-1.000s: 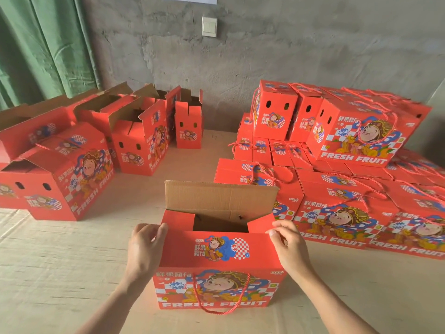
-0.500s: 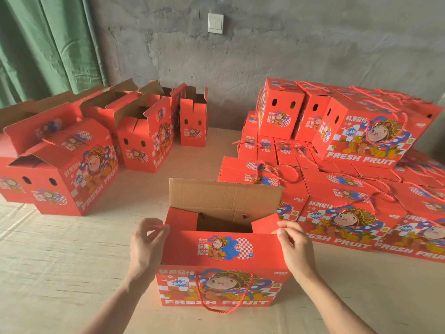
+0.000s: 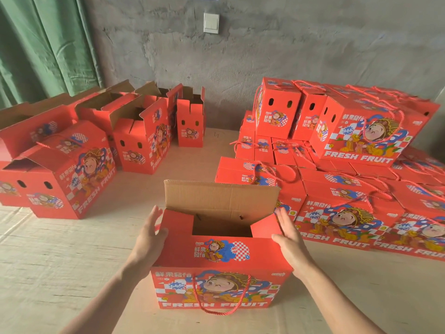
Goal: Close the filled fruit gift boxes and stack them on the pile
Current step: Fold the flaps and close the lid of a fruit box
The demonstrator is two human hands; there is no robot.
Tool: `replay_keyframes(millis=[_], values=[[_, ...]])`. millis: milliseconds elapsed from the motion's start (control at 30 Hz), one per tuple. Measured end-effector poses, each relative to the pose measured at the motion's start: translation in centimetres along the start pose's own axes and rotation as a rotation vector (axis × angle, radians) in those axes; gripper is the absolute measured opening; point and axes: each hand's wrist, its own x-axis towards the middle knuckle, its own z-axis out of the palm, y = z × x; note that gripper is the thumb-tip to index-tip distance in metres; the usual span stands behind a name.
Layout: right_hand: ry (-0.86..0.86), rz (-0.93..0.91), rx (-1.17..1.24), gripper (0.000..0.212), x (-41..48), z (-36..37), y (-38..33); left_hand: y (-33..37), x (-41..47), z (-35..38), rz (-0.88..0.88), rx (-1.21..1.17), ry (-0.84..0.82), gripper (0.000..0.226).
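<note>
**Two flat hands beside an open red box**

The inside of the box (image 3: pixel 221 251) is dark, so you cannot tell what is in it. The near flap (image 3: pixel 222 249) leans over the top and hides most of the opening. The brown back flap (image 3: pixel 221 196) stands up and hides part of the boxes behind it. Both arms are cut off at the bottom edge. The pile (image 3: pixel 337 189) runs off the right edge, so its far end does not show.

The box stands on the table (image 3: pixel 60 261), close in front of the person, with its top not closed. The left hand (image 3: pixel 148 239) lies flat against the left end of the box, fingers straight and a little spread, thumb on the near corner. The right hand (image 3: pixel 289 239) does the same on the right end, fingers straight and close together, next to the small red side flap (image 3: pixel 263 225). Neither hand pinches anything. A red rope handle (image 3: pixel 221 307) hangs down the front of the box.

The pile of closed red boxes is just to the right, and the box almost touches it. More boxes stand on top of it near the grey wall (image 3: pixel 289 44). On the left side of the table stand open boxes (image 3: pixel 72 179) with their flaps up. A green curtain (image 3: pixel 43 44) hangs at the far left, and a white light switch (image 3: pixel 211 22) is on the wall.
</note>
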Motion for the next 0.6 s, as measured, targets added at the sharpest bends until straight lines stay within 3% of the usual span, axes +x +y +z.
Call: replay_keyframes(millis=[167, 267, 333, 433, 533, 600], values=[[-0.027, -0.062, -0.189, 0.079, 0.9, 0.0, -0.3, -0.1, -0.2, -0.3, 0.165, 0.12, -0.084, 0.08], [-0.003, -0.129, -0.178, 0.062, 1.0, -0.2, 0.0, 0.2, 0.1, -0.3, 0.165, 0.118, -0.061, 0.086], [0.022, -0.145, -0.106, 0.053, 1.0, -0.2, 0.2, 0.4, 0.0, 0.0, 0.257, 0.192, -0.012, 0.088], [0.006, -0.151, -0.008, 0.049, 0.9, -0.3, 0.4, 0.6, -0.7, 0.1, 0.339, 0.222, 0.062, 0.07], [-0.056, -0.125, 0.013, 0.048, 0.8, -0.9, 0.7, 0.8, -1.5, -0.2, 0.28, 0.131, -0.051, 0.05], [-0.099, -0.133, -0.036, 0.047, 0.7, -1.9, 0.3, 0.9, -2.0, -0.4, 0.267, 0.148, -0.133, 0.061]])
